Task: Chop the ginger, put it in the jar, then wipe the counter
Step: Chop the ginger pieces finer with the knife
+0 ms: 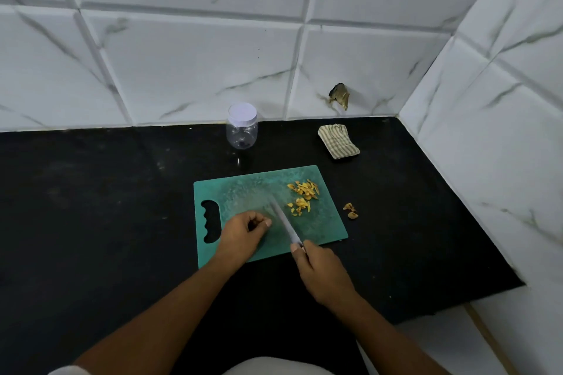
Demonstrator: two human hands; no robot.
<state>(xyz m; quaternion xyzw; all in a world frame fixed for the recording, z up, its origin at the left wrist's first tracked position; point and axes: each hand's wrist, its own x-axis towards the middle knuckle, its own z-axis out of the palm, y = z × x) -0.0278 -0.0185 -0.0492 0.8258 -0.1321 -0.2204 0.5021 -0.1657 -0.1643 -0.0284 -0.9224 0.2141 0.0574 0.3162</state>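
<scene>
On the board (pixel 243 189), right hand (pixel 323 274) holds knife (pixel 283 221) pointing far-left.

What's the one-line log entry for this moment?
phase: chopping | right hand: grips knife | left hand: curled beside it on cutting board | chopped ginger: on board | jar: lid on

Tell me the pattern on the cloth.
The cloth has thin grey and cream stripes; the head view shows it.

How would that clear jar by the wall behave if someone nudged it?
The jar looks like thin clear plastic and nearly empty, so it is probably light and apt to slide or tip. Being round, it would likely roll if toppled. Its lid seems on.
</scene>
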